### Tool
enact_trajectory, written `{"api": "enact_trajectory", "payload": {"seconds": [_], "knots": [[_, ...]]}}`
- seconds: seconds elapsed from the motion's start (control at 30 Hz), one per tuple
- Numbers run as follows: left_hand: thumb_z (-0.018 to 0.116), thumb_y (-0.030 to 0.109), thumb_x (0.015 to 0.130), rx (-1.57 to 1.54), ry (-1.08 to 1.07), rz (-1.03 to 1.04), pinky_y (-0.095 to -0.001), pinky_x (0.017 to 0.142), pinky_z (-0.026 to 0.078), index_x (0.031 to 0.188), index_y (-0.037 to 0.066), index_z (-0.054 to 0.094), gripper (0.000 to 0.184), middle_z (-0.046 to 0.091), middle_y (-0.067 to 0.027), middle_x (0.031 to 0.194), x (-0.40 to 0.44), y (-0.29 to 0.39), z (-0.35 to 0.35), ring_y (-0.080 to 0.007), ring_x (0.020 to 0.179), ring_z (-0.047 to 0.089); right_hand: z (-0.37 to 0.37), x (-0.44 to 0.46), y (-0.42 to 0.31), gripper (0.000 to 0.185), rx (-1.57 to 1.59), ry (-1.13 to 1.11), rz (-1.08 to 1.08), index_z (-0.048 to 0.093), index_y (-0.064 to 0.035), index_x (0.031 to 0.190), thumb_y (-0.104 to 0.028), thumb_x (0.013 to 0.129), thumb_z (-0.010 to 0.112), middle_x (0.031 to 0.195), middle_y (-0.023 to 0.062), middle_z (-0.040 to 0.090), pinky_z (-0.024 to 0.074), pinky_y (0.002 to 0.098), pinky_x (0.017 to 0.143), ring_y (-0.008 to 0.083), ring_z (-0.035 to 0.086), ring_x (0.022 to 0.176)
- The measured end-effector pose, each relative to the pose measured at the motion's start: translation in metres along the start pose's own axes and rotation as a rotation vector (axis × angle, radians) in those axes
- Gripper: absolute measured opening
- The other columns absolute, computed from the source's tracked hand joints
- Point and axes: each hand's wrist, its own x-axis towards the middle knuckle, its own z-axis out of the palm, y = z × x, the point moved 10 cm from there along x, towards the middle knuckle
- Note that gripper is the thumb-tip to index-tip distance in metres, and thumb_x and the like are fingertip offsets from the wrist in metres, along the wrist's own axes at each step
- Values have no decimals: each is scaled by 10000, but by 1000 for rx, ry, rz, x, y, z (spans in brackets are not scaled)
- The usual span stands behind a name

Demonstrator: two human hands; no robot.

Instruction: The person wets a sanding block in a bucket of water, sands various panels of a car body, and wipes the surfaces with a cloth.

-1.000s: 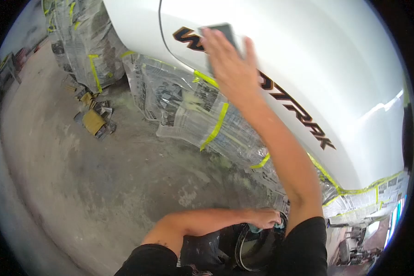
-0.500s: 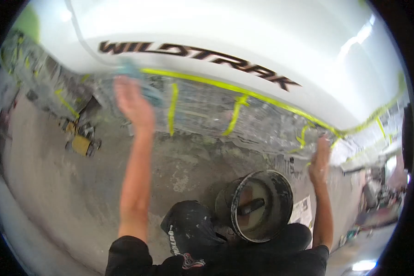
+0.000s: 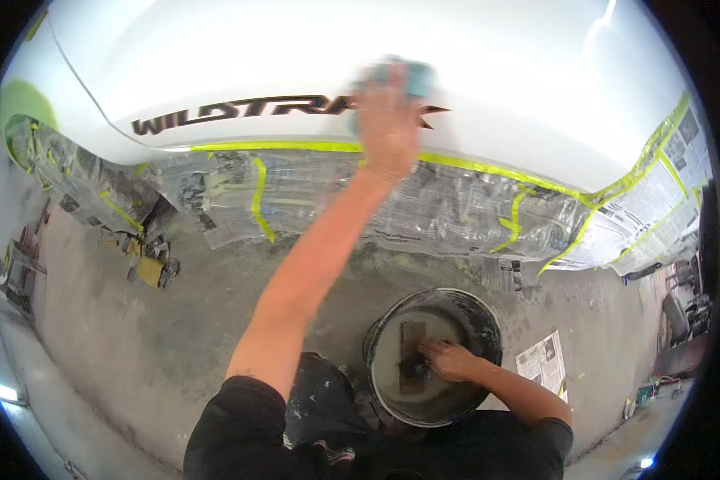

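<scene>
My left hand [image 3: 388, 120] is raised against the white car panel [image 3: 256, 48], over the end of the black WILDTRAK lettering [image 3: 240, 112]. A blue-green cloth [image 3: 416, 76], blurred by motion, sits under its fingers against the paintwork. Low in front of me, my right hand [image 3: 452, 358] reaches inside a black bucket [image 3: 492, 320] holding cloudy water. Its fingers are closed at the edge of a brown rectangular sanding block [image 3: 413, 332] with a dark part on top. The fingertips' exact grip is partly hidden.
Yellow-green masking tape [image 3: 496, 168] edges the panel above plastic-covered newspaper [image 3: 440, 204]. More newspaper [image 3: 656, 200] covers the right side. A newspaper sheet [image 3: 544, 360] lies on the concrete floor beside the bucket. Farther left is a yellowish object [image 3: 150, 270] among debris.
My left hand has moved the cloth rightward and up across the lettering. My right hand has left the masked lower edge and come down into the bucket. The view has turned.
</scene>
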Motion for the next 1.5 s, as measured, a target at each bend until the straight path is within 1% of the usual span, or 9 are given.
{"api": "enact_trajectory", "payload": {"seconds": [0.27,0.4,0.5,0.67,0.8,0.93,1.13,1.23,1.5], "knots": [[600,147,905,-319,-575,495,-534,1162,310,1197,79,675,310,430,-96,1519,-41,200,116,-366,1427,339,110,54,54,482,177,-170,47,533,-13,1370,-208,929,523,1399,218,533,383,470,1100,427,510,1277],[625,50,854,-648,-653,203,-503,1071,401,1148,47,664,296,517,-150,1385,-53,208,66,-360,1298,465,52,48,91,445,283,-195,450,593,10,1298,-133,885,509,1334,256,574,395,444,1083,415,524,1264],[628,7,817,-799,-761,-26,-502,1020,425,1143,31,646,327,537,-161,1333,-86,184,21,-371,1219,514,17,29,68,429,-180,189,-192,587,15,1289,-129,895,495,1296,254,598,455,464,995,385,601,1160],[641,36,808,-819,-938,-352,-500,1026,416,1156,52,638,348,541,-145,1333,-171,138,-35,-350,1205,518,-229,-92,34,365,623,534,215,567,14,1314,-155,1020,433,1327,218,596,389,405,1089,370,534,1267],[694,125,816,-815,-1056,-233,-487,1049,392,1160,77,646,350,532,-124,1343,-223,169,-52,-320,1249,473,-370,-129,-9,459,-26,1426,132,466,13,1434,-71,983,459,1483,200,471,293,408,1172,327,386,1428],[705,121,808,-725,-1163,6,-463,1039,402,1158,85,645,357,525,-107,1347,-225,193,-57,-317,1235,471,-417,-51,-21,675,-505,1840,-38,326,-81,1538,-22,898,532,1601,142,305,217,538,1198,303,280,1486],[710,125,805,-733,-1075,-67,-455,1024,411,1147,86,648,350,518,-104,1348,-223,184,-56,-316,1225,471,-391,58,58,791,-794,1237,375,237,-187,1586,-62,854,511,1654,7,205,55,597,1210,209,158,1530],[688,124,821,-793,-1031,-133,-472,1025,409,1157,86,643,341,516,-111,1333,-227,179,-51,-331,1226,471,-383,44,74,798,-643,1469,199,257,-215,1582,-62,842,513,1654,-3,209,3,603,1208,189,124,1537],[673,169,837,-891,-1019,-234,-524,1030,384,1135,110,650,304,504,-116,1351,-243,181,-46,-339,1257,451,-423,188,-116,703,-1244,1357,87,307,-253,1560,-152,883,465,1655,-77,189,-100,589,1201,154,110,1538]]}}
